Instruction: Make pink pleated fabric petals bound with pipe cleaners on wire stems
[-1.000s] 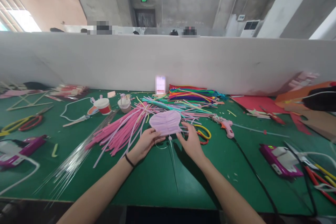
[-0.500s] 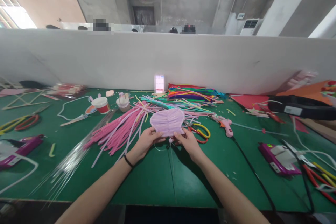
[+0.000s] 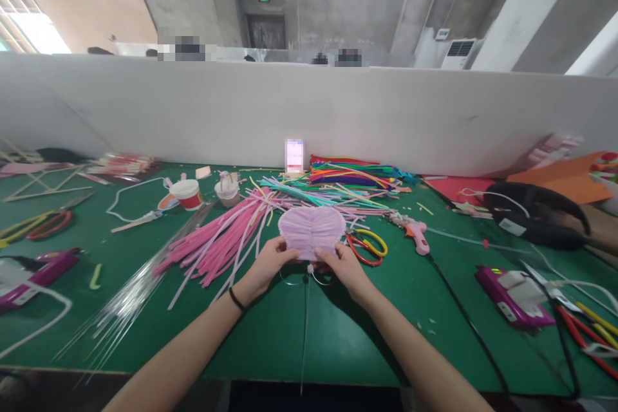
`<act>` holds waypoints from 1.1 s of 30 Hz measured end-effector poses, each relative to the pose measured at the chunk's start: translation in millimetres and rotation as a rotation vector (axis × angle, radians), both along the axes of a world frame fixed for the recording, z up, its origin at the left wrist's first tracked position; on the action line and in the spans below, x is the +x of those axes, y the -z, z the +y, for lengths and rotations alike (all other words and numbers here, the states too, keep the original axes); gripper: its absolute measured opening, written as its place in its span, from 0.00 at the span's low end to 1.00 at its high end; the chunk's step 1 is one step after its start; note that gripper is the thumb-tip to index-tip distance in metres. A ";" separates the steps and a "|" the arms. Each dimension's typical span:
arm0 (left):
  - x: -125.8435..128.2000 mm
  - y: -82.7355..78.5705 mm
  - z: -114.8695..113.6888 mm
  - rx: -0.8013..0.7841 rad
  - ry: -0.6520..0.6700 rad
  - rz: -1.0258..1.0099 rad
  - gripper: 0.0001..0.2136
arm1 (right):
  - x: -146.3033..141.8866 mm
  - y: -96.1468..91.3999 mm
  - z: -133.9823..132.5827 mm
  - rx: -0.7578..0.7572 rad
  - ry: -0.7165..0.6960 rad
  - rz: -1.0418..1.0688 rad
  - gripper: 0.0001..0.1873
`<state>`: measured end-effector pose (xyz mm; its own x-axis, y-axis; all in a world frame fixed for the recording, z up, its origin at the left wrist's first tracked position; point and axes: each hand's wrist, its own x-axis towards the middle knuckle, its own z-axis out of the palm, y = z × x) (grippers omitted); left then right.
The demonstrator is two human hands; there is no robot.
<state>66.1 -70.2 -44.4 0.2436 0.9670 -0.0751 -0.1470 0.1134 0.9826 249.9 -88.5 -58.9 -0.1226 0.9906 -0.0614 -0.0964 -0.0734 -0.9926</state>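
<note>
Between thumbs and fingers, my left hand (image 3: 266,264) and right hand (image 3: 348,271) gripped the near edge of a ribbed lilac piece (image 3: 311,230), one on each side. I held it above the green counter (image 3: 263,338), its rounded edge away from me. Just below it was a small pale bead (image 3: 310,268), with a thin wire (image 3: 304,335) running toward me. Pink stems (image 3: 219,241) lay to the left; scissors (image 3: 385,244) and a glue gun (image 3: 420,238) lay to the right.

The two-lobed, pale lilac fuzzy piece (image 3: 312,226) bears fine ridged lines. The long, bundled fuzzy stems (image 3: 219,237) are mainly pink; the flat-topped table (image 3: 251,341) is green. The loop-handled tool (image 3: 367,246) shows red and yellow.
</note>
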 end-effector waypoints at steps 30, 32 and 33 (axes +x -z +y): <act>-27.2 -10.9 23.8 -0.267 -0.497 -0.483 0.13 | 9.4 4.5 4.6 0.755 0.138 -1.148 0.19; -26.4 -11.2 23.4 -0.264 -0.495 -0.480 0.13 | 4.4 6.2 2.7 0.759 0.112 -1.215 0.18; -26.3 -11.2 23.4 -0.262 -0.493 -0.479 0.14 | 2.6 6.5 1.9 0.750 0.108 -1.240 0.16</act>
